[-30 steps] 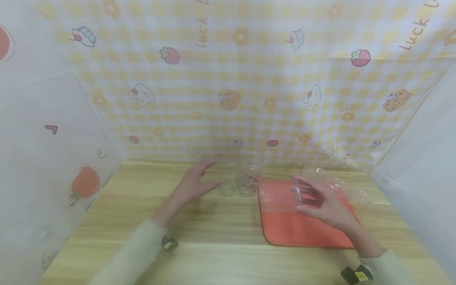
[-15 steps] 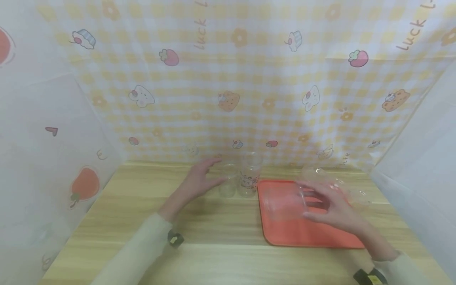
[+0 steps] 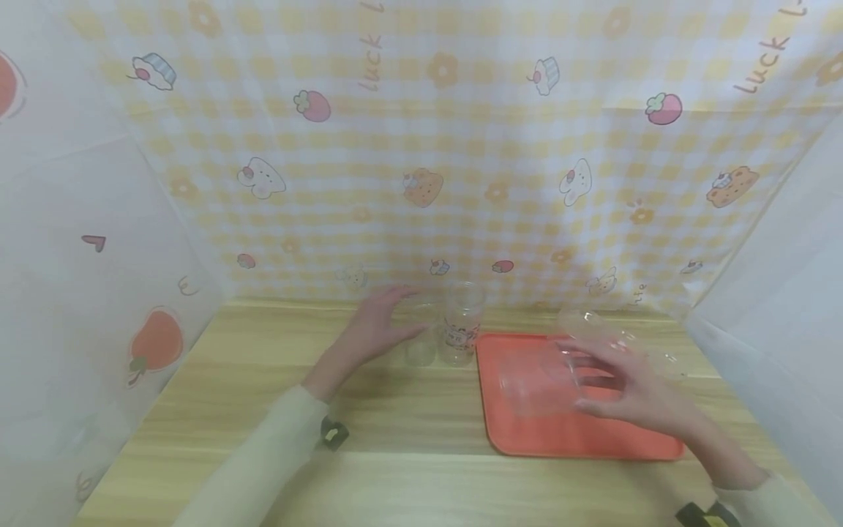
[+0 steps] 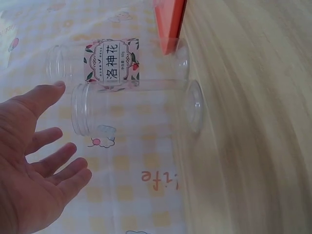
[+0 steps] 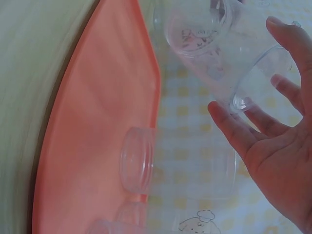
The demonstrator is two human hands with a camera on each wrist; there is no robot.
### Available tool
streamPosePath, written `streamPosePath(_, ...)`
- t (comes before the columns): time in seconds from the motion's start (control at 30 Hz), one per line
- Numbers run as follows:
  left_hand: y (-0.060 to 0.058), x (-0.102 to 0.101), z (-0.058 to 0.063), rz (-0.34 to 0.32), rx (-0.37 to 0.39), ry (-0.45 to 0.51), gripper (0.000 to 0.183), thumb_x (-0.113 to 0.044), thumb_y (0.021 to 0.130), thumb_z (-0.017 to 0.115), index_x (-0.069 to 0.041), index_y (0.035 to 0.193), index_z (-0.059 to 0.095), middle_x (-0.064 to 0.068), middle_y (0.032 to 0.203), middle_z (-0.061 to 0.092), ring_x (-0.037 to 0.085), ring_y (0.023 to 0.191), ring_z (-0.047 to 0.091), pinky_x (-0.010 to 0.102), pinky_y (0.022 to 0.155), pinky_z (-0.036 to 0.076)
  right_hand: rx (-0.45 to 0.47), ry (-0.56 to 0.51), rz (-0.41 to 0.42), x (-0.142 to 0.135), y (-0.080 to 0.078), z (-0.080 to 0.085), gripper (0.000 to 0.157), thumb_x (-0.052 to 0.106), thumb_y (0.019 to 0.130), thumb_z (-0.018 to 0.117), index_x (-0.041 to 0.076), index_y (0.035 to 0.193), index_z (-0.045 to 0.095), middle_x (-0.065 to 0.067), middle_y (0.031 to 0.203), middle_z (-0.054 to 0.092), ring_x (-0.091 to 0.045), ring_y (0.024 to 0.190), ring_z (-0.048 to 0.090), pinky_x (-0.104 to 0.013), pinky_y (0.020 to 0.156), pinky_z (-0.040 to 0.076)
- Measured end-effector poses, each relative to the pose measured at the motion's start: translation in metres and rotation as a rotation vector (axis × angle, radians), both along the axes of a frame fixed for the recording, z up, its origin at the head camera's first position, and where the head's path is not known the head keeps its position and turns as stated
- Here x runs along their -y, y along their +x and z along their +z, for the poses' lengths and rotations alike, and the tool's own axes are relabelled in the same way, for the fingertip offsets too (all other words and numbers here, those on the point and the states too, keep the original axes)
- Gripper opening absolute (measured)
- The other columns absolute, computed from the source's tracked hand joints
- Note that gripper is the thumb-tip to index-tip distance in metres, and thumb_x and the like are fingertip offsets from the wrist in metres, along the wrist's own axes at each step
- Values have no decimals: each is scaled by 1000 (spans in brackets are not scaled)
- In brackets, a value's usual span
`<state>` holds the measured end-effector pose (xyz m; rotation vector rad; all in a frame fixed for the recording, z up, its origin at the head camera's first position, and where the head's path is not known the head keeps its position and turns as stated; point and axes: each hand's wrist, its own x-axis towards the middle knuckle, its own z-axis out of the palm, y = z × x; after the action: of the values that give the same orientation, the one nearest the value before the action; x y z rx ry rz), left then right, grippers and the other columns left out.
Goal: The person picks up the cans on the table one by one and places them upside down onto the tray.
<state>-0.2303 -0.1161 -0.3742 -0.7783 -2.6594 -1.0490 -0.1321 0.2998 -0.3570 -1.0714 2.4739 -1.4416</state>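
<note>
A clear plastic jar (image 3: pixel 536 384), tilted over the red tray (image 3: pixel 527 435), is held near one end by the fingers and thumb of my right hand (image 3: pixel 635 384). In the right wrist view that jar (image 5: pixel 214 63) has its end among the spread fingertips. My left hand (image 3: pixel 375 329) is beside an unlabelled clear jar (image 4: pixel 139 107), thumb and fingers apart, with nothing gripped. Just behind it stands another clear jar with a floral label (image 4: pixel 112 61); both are upright on the wooden table near the back cloth.
More clear containers (image 3: pixel 665 362) stand at the tray's far right, partly hidden by my right hand. One clear jar (image 5: pixel 136 161) appears to stand on the tray. A yellow-checked cloth (image 3: pixel 421 146) hangs behind the wooden table (image 3: pixel 395 476).
My right hand has moved right and slightly nearer, carrying the clear jar farther over the tray. My left hand has shifted slightly right, closer to the unlabelled jar.
</note>
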Motion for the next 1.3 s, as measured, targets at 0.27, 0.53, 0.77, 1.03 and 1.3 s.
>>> streamPosePath(0.27, -3, -10, 3, -30, -29, -40, 62, -32, 88, 82, -11, 142, 59, 6, 143, 57, 26, 132, 48, 47, 113, 36, -49, 15, 30, -2, 1, 3, 79, -9, 82, 80, 3, 151, 44, -15, 152, 45, -24, 127, 56, -35, 91, 57)
streamPosePath(0.53, -3, -19, 3, -4, -18, -100, 61, -32, 88, 82, -9, 140, 60, 7, 143, 57, 25, 132, 49, 44, 113, 37, -95, 60, 31, -6, 3, 5, 81, -4, 80, 84, 3, 150, 45, -15, 150, 46, -25, 121, 60, -36, 89, 58)
streamPosePath(0.77, -6, -23, 1, -3, -23, -111, 57, -31, 89, 81, -9, 138, 62, 7, 141, 58, 25, 132, 50, 43, 113, 37, -177, 135, 19, -7, 2, 11, 83, 1, 77, 88, 6, 150, 48, -10, 147, 51, -23, 119, 62, -38, 86, 59)
streamPosePath(1.03, -10, -27, -2, 32, -43, -154, 53, -35, 89, 80, -9, 133, 66, 8, 137, 61, 23, 128, 53, 40, 111, 40, -118, 181, 5, -9, 3, 14, 82, 5, 81, 87, 11, 152, 46, -4, 150, 48, -20, 125, 58, -39, 90, 57)
streamPosePath(1.3, -6, -31, 4, 50, -15, -154, 45, -31, 88, 81, -7, 126, 70, 10, 131, 64, 26, 124, 56, 42, 109, 42, -139, 216, -12, -10, 5, 17, 80, 13, 82, 87, 13, 151, 47, -4, 146, 52, -25, 118, 62, -39, 88, 58)
